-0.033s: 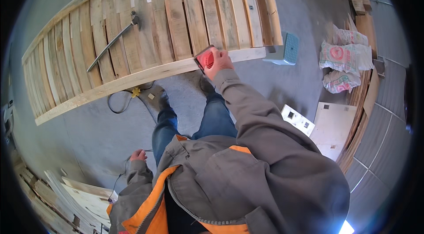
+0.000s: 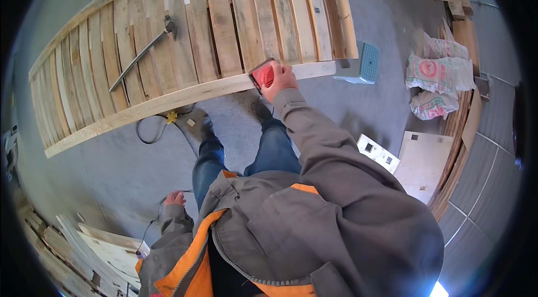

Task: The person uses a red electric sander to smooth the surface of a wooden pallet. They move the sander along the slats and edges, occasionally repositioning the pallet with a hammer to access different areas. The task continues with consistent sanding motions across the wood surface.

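My right hand (image 2: 282,80) is closed around a red electric sander (image 2: 261,76), which sits on the pale front rail (image 2: 185,94) of a slatted wooden frame (image 2: 199,33). The sander's underside is hidden. Low on the left, beside my leg, my left hand (image 2: 175,198) has its fingers curled around a thin dark cord (image 2: 148,226). A claw hammer (image 2: 144,52) with a long metal handle lies across the slats, left of the sander.
A teal plastic stool (image 2: 367,62) stands past the frame's right end. White sacks (image 2: 437,72) and boards (image 2: 427,157) lie at the right. Near my feet are a looped cable with a yellow connector (image 2: 171,117) and a small wood block (image 2: 191,122). More boards (image 2: 103,249) lean lower left.
My right hand and the sander have shifted very slightly to the right along the rail. My left hand stays where it was.
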`<control>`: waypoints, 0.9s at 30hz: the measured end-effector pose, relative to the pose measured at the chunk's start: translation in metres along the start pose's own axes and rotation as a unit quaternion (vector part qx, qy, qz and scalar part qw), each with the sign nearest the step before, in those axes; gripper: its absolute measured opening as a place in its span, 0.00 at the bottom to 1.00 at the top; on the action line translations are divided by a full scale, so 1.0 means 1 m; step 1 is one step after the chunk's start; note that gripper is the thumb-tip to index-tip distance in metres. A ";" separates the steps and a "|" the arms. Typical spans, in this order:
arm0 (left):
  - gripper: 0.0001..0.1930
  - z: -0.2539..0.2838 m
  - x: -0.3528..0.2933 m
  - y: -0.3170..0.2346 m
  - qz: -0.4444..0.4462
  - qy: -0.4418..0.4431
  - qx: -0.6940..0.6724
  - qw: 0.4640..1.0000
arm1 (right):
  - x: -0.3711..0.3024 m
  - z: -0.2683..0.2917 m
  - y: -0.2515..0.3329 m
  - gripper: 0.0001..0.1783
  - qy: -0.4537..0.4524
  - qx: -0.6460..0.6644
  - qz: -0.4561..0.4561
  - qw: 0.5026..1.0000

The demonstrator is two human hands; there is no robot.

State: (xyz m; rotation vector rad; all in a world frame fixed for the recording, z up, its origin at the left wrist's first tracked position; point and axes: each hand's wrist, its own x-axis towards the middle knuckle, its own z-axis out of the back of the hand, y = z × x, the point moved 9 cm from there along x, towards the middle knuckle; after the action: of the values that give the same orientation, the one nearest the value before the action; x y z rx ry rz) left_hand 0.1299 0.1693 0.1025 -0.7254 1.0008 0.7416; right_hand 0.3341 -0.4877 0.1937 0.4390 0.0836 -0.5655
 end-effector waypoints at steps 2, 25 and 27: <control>0.19 -0.017 -0.011 0.012 0.017 -0.002 -0.009 1.000 | 0.008 0.012 -0.040 0.39 0.003 -0.001 -0.013 1.000; 0.21 -0.231 -0.142 0.011 0.039 -0.022 -0.127 0.991 | 0.021 0.015 -0.013 0.42 0.104 -0.036 0.223 0.969; 0.21 -0.243 -0.140 0.031 0.049 -0.019 -0.167 0.985 | 0.008 -0.002 0.024 0.43 0.130 -0.064 0.247 0.958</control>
State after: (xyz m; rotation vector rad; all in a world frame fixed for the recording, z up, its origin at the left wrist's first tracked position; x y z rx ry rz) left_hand -0.0561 -0.0392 0.1370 -0.9521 0.8906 1.0197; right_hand 0.3543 -0.4727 0.1991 0.3872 0.2530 -0.0060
